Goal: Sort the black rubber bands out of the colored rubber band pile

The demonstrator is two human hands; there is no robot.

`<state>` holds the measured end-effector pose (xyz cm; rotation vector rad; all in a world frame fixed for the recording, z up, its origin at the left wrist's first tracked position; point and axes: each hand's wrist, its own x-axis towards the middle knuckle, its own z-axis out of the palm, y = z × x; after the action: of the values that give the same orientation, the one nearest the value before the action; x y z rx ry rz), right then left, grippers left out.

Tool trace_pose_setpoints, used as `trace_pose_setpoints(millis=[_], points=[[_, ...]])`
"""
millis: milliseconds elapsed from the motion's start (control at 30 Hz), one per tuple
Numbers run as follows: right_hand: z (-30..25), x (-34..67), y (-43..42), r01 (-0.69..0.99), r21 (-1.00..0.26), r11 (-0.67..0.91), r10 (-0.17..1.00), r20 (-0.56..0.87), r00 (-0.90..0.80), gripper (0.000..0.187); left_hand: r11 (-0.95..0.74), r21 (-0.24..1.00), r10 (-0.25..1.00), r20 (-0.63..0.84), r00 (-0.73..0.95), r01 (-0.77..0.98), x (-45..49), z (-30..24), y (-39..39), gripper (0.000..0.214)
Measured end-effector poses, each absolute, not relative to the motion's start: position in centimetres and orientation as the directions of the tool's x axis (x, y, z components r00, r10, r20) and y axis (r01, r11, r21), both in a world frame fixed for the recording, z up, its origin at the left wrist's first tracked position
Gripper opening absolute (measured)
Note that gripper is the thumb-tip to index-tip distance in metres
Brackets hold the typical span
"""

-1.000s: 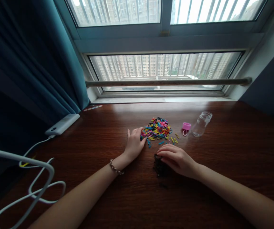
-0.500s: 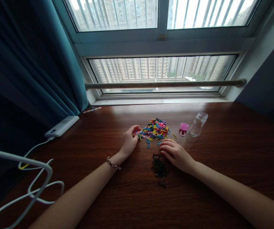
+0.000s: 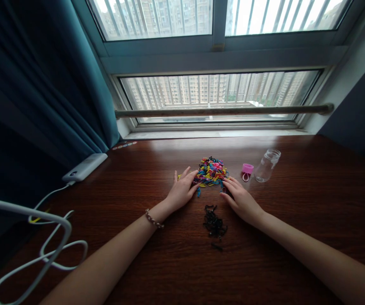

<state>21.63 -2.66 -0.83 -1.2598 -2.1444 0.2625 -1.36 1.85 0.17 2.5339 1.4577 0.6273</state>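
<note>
as right hand [image 3: 242, 201] touches colourful heap [image 3: 212, 171], black pile [image 3: 214, 224] elongated toward it

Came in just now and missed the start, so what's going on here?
The person's left hand is at the left edge of a pile of small colourful bands, and the right hand is at its near right edge. A smaller heap of black bands lies apart, closer to the person on the wooden table. To the right, a pink cap sits beside an open clear jar.
</note>
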Motion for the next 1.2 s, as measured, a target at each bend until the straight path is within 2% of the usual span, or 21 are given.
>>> trace_pose_setpoints(millis=[200,500,633,767,867,1067,1200], points=[[-0.9,21.6,-2.7,0.704,-0.472,0.53,0.837,0.424,-0.346,0.038,-0.56,0.399,0.828,0.294,0.477,0.726,-1.6,0.2,1.7,0.042],[-0.7,21.6,-2.8,0.716,-0.454,0.53,0.837,0.414,-0.358,0.036,-0.596,0.456,0.8,0.407,0.441,0.661,-1.3,1.0,1.3,0.034],[-0.1,21.4,-3.2,0.718,-0.407,0.565,0.817,0.399,-0.417,0.042,-0.607,0.435,0.788,0.439,0.432,0.665,-1.2,1.1,1.2,0.035],[0.5,21.1,-3.7,0.711,-0.309,0.632,0.772,0.336,-0.54,0.049,-0.64,0.363,0.767,0.355,0.535,0.677,-1.0,0.8,0.9,0.043],[0.6,21.1,-3.8,0.73,-0.274,0.625,0.778,0.293,-0.556,0.05,-0.656,0.326,0.754,0.325,0.571,0.68,-0.8,0.6,0.8,0.041],[0.0,21.2,-3.5,0.785,-0.294,0.546,0.827,0.343,-0.447,0.047,-0.544,0.345,0.822,0.402,0.403,0.765,-1.0,0.7,0.9,0.029],[0.1,21.2,-3.5,0.764,-0.297,0.573,0.811,0.341,-0.475,0.048,-0.489,0.336,0.833,0.453,0.317,0.805,-1.2,0.7,1.3,0.025]])
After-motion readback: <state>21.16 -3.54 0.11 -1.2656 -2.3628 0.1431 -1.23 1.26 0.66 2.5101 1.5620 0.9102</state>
